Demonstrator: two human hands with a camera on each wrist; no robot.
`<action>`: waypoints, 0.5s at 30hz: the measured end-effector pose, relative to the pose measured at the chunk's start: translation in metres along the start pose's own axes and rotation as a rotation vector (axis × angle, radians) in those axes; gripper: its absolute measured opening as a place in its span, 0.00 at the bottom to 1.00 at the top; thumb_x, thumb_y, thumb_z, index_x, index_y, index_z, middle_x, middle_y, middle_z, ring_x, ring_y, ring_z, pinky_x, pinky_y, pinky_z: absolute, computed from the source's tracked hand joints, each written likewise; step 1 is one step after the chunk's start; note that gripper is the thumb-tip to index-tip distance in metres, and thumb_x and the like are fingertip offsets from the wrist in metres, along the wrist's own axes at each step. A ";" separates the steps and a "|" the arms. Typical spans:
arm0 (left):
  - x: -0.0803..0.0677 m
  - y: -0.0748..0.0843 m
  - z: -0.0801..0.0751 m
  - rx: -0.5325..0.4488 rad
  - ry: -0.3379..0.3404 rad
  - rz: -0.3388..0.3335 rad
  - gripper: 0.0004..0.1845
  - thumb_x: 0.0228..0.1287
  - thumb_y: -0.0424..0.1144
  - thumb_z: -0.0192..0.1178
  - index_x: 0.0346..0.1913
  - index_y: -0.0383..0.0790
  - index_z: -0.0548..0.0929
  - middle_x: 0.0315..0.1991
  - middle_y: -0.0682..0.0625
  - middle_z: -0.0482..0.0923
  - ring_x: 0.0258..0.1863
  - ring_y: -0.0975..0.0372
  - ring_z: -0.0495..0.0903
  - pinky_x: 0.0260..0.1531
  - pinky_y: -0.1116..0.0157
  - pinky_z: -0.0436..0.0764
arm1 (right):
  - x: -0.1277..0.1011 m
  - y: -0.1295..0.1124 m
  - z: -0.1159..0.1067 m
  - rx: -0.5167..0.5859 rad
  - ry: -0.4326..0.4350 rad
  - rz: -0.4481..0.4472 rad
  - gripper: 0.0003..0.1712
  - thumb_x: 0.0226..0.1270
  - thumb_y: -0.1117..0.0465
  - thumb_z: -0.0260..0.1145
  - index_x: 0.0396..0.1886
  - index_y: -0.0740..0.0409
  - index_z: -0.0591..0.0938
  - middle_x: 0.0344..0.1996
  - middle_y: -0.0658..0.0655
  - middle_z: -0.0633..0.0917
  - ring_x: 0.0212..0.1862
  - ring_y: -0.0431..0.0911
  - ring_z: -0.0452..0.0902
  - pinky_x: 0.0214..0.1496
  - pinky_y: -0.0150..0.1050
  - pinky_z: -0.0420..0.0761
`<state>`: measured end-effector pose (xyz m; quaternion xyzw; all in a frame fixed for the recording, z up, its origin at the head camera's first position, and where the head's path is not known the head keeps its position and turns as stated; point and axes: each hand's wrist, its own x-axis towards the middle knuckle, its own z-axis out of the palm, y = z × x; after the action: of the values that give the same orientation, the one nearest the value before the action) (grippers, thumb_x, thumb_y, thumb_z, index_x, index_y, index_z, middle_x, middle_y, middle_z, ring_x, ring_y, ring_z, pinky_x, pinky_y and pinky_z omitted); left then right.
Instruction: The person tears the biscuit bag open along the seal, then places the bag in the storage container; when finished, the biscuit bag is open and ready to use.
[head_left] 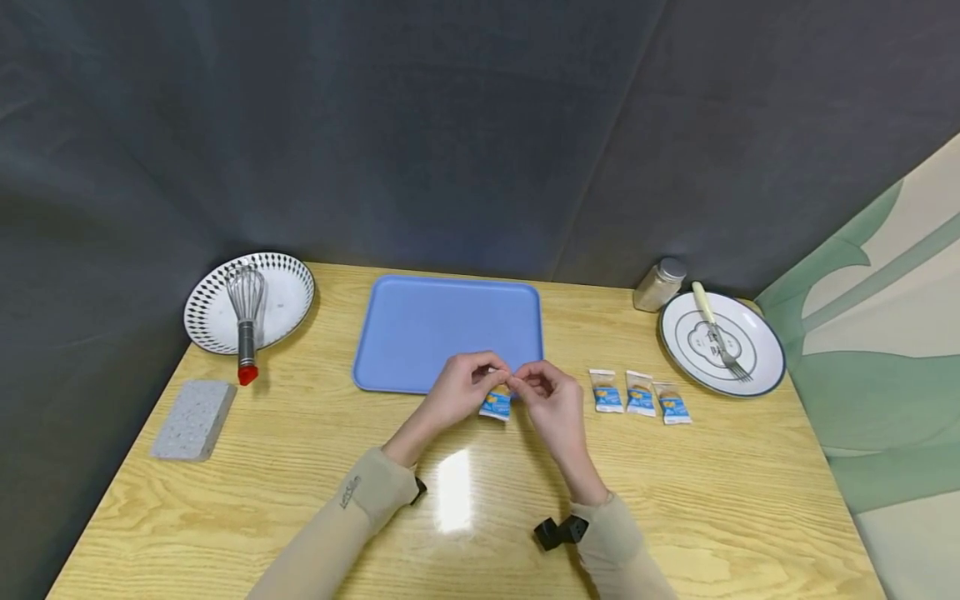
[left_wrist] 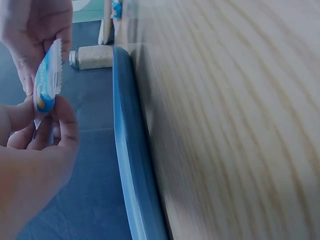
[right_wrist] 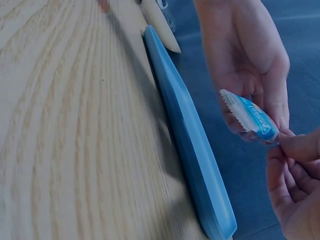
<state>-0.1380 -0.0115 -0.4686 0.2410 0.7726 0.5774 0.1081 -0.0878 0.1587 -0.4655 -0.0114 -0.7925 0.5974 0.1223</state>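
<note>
A small blue-and-clear snack packet (head_left: 495, 406) is held above the near edge of the blue tray (head_left: 450, 333). My left hand (head_left: 461, 387) pinches the packet's upper end between thumb and finger. Close beside it, my right hand (head_left: 552, 404) pinches the same end, fingertips nearly meeting the left ones. In the left wrist view the packet (left_wrist: 47, 80) shows a serrated edge pointing away from the fingers. The right wrist view shows the packet (right_wrist: 252, 117) hanging off the table surface, between both hands. Whether its seal is torn cannot be seen.
Three similar packets (head_left: 640, 394) lie in a row right of the tray. A plate with a fork (head_left: 723, 342) and a shaker jar (head_left: 660, 284) stand at the right. At the left are a patterned plate (head_left: 288, 308), a whisk (head_left: 246, 325) and a grey block (head_left: 193, 419).
</note>
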 end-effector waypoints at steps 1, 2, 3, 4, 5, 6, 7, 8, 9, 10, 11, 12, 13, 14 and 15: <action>0.001 0.000 0.000 -0.005 -0.003 0.001 0.08 0.81 0.32 0.62 0.44 0.37 0.90 0.41 0.47 0.88 0.41 0.55 0.87 0.45 0.63 0.85 | -0.001 0.001 0.001 -0.003 0.017 -0.011 0.04 0.66 0.76 0.76 0.34 0.69 0.87 0.30 0.62 0.88 0.31 0.45 0.83 0.33 0.27 0.81; 0.001 0.000 0.000 -0.007 -0.003 0.005 0.07 0.80 0.32 0.62 0.44 0.36 0.90 0.40 0.47 0.88 0.40 0.56 0.86 0.44 0.64 0.85 | -0.001 0.001 0.002 -0.008 0.035 -0.026 0.05 0.65 0.76 0.77 0.34 0.69 0.87 0.29 0.61 0.88 0.30 0.44 0.82 0.34 0.27 0.81; 0.002 0.001 0.001 -0.010 0.000 0.007 0.07 0.80 0.31 0.62 0.44 0.36 0.90 0.40 0.47 0.88 0.39 0.57 0.85 0.44 0.64 0.85 | -0.002 0.002 0.003 -0.017 0.051 -0.049 0.05 0.64 0.77 0.77 0.33 0.69 0.87 0.29 0.61 0.88 0.30 0.44 0.81 0.34 0.27 0.80; 0.003 0.001 0.001 -0.017 0.001 0.006 0.07 0.80 0.31 0.62 0.43 0.35 0.90 0.40 0.46 0.88 0.38 0.58 0.85 0.44 0.64 0.84 | -0.002 0.002 0.004 -0.032 0.067 -0.075 0.06 0.63 0.78 0.77 0.33 0.68 0.87 0.29 0.61 0.87 0.31 0.44 0.81 0.35 0.27 0.80; 0.003 0.001 0.001 -0.028 0.004 0.001 0.07 0.80 0.30 0.62 0.43 0.35 0.90 0.40 0.46 0.88 0.39 0.58 0.85 0.44 0.64 0.84 | -0.003 0.002 0.006 -0.045 0.084 -0.103 0.07 0.63 0.78 0.77 0.32 0.68 0.87 0.28 0.60 0.87 0.31 0.44 0.80 0.36 0.27 0.79; 0.004 0.002 0.002 -0.037 0.008 -0.003 0.07 0.80 0.30 0.62 0.43 0.34 0.90 0.40 0.45 0.88 0.39 0.58 0.85 0.44 0.63 0.84 | -0.004 0.002 0.007 -0.059 0.101 -0.129 0.07 0.62 0.79 0.77 0.32 0.68 0.87 0.28 0.60 0.87 0.31 0.45 0.80 0.36 0.27 0.79; 0.004 0.003 0.002 -0.046 0.012 -0.007 0.07 0.79 0.29 0.62 0.43 0.33 0.90 0.40 0.45 0.88 0.40 0.58 0.85 0.46 0.63 0.84 | -0.004 0.002 0.008 -0.072 0.118 -0.157 0.08 0.61 0.79 0.77 0.32 0.67 0.87 0.28 0.59 0.87 0.31 0.45 0.80 0.37 0.27 0.78; 0.005 0.004 0.002 -0.054 0.015 -0.017 0.07 0.80 0.29 0.62 0.44 0.33 0.90 0.41 0.44 0.88 0.41 0.57 0.85 0.46 0.62 0.84 | -0.005 0.002 0.010 -0.084 0.132 -0.186 0.08 0.61 0.80 0.77 0.31 0.67 0.87 0.28 0.59 0.87 0.32 0.46 0.80 0.38 0.27 0.78; 0.005 0.005 0.003 -0.063 0.017 -0.032 0.08 0.80 0.30 0.61 0.44 0.33 0.90 0.41 0.45 0.88 0.41 0.57 0.85 0.45 0.62 0.83 | -0.005 0.003 0.011 -0.098 0.147 -0.215 0.09 0.60 0.80 0.77 0.31 0.67 0.86 0.29 0.59 0.87 0.32 0.47 0.81 0.38 0.27 0.78; 0.005 0.006 0.003 -0.071 0.021 -0.045 0.08 0.81 0.30 0.60 0.44 0.34 0.89 0.42 0.45 0.87 0.41 0.56 0.85 0.45 0.61 0.83 | -0.006 0.003 0.012 -0.107 0.159 -0.236 0.09 0.60 0.80 0.77 0.31 0.67 0.86 0.29 0.59 0.87 0.32 0.48 0.81 0.39 0.27 0.78; 0.005 0.007 0.004 -0.071 0.028 -0.058 0.08 0.81 0.30 0.60 0.44 0.35 0.89 0.42 0.45 0.87 0.42 0.56 0.85 0.45 0.61 0.83 | -0.006 0.002 0.014 -0.112 0.170 -0.253 0.09 0.60 0.81 0.77 0.31 0.67 0.86 0.29 0.59 0.87 0.33 0.48 0.82 0.39 0.27 0.78; 0.006 0.007 0.004 -0.068 0.033 -0.069 0.08 0.82 0.31 0.59 0.44 0.35 0.88 0.42 0.45 0.86 0.42 0.56 0.84 0.45 0.60 0.82 | -0.006 0.002 0.015 -0.117 0.178 -0.270 0.09 0.59 0.81 0.77 0.31 0.67 0.86 0.30 0.59 0.87 0.33 0.49 0.82 0.39 0.27 0.79; 0.006 0.008 0.005 -0.068 0.039 -0.082 0.08 0.82 0.31 0.58 0.44 0.36 0.88 0.43 0.46 0.85 0.42 0.55 0.84 0.44 0.59 0.82 | -0.007 0.003 0.016 -0.124 0.182 -0.285 0.10 0.59 0.81 0.77 0.31 0.67 0.86 0.30 0.59 0.87 0.33 0.49 0.82 0.40 0.27 0.79; 0.006 0.008 0.005 -0.066 0.045 -0.092 0.08 0.83 0.31 0.58 0.44 0.37 0.87 0.43 0.46 0.85 0.42 0.55 0.84 0.44 0.58 0.82 | -0.008 0.002 0.017 -0.132 0.185 -0.295 0.10 0.59 0.81 0.77 0.31 0.67 0.86 0.31 0.60 0.87 0.34 0.50 0.83 0.41 0.27 0.79; 0.006 0.008 0.006 -0.067 0.051 -0.099 0.08 0.83 0.31 0.58 0.44 0.37 0.87 0.43 0.46 0.84 0.43 0.55 0.84 0.44 0.57 0.82 | -0.009 0.002 0.018 -0.139 0.187 -0.300 0.10 0.59 0.82 0.77 0.31 0.67 0.86 0.31 0.60 0.87 0.34 0.50 0.83 0.41 0.27 0.80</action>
<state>-0.1389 -0.0017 -0.4621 0.1839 0.7662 0.6029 0.1249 -0.0832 0.1407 -0.4739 0.0430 -0.8097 0.5126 0.2823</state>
